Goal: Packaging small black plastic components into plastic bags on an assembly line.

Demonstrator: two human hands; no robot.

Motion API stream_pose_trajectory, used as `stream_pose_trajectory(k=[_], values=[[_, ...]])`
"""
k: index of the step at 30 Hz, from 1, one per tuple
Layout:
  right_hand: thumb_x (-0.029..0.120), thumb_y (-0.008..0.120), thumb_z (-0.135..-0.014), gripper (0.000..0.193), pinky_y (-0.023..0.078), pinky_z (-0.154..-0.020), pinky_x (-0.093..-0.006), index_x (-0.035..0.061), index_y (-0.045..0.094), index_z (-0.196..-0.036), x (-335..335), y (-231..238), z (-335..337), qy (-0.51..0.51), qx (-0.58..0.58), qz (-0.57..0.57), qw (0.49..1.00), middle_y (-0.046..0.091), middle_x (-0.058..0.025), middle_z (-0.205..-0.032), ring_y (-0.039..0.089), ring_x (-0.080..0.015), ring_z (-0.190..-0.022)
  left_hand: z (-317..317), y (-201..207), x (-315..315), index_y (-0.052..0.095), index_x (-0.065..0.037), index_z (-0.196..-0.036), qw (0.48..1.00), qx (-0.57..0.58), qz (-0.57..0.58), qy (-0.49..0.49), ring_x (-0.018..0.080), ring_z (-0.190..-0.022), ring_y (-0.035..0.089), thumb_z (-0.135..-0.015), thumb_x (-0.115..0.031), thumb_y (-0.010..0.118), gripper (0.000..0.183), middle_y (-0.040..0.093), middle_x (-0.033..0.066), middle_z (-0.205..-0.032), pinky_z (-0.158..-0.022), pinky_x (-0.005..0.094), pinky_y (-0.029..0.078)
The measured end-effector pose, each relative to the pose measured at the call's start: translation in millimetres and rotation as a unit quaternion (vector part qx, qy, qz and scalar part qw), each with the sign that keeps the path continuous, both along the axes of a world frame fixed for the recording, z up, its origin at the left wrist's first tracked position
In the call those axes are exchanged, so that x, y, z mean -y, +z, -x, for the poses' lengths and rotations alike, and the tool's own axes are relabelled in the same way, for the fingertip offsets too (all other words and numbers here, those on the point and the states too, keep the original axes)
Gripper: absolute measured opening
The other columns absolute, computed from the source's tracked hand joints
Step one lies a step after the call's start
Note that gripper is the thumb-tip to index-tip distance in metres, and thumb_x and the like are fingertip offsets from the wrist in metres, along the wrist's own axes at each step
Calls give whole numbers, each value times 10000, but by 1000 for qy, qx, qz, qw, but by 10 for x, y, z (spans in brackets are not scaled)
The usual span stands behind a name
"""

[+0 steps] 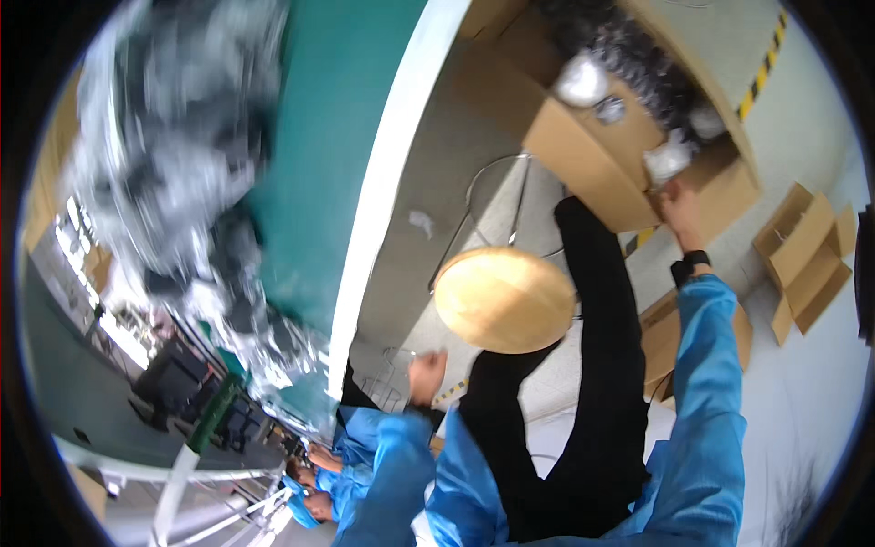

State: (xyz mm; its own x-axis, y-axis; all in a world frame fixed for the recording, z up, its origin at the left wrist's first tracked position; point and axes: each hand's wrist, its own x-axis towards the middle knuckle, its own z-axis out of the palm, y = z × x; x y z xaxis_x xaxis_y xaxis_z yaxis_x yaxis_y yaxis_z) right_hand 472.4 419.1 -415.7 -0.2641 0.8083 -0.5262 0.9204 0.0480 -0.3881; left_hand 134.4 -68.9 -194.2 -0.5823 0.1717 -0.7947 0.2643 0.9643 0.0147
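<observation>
My right hand (679,208) is at the near edge of a large open cardboard box (583,169), its fingers curled on the cardboard. Just beyond the fingertips, inside the box, lies a white wrapped bundle (670,157). Another white bundle (583,80) and dark, shiny plastic-wrapped pieces (638,68) fill more of the box. My left hand (426,376) hangs low beside the table edge with its fingers curled in and nothing visible in them. A round wooden stool (504,299) stands between my left hand and the box.
At left, a green-topped table (314,173) with a white edge carries a blurred heap of clear plastic bags (182,137). Smaller open cartons (802,255) sit on the floor at right. A person in blue (360,447) is at lower left. Yellow-black tape (764,68) marks the floor.
</observation>
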Motion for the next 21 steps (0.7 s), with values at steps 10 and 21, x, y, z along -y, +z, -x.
stream_pose_trajectory(k=[10, 21], values=[[-15, 574, -905, 129, 482, -936, -380, -27, 632, -1019, 1277, 434, -87, 77, -157, -143, 974, 613, -192, -1081, 614, -373, -1045, 1411, -3278, 673, 418, -67, -1390, 979, -201, -14, 28, 528, -997, 636, -874, -589, 648, 770, 664, 322, -1116, -860, 551, 502], [-127, 546, -835, 116, 491, -794, -326, -45, 577, -911, 1505, 455, -342, 163, -146, -97, 971, 589, -156, -931, 610, -323, -863, 854, -4254, 470, 544, -62, -1316, 974, -207, -96, 6, 432, -945, 693, -925, -376, 648, 512, 714, 225, -1047, -788, 525, 550]])
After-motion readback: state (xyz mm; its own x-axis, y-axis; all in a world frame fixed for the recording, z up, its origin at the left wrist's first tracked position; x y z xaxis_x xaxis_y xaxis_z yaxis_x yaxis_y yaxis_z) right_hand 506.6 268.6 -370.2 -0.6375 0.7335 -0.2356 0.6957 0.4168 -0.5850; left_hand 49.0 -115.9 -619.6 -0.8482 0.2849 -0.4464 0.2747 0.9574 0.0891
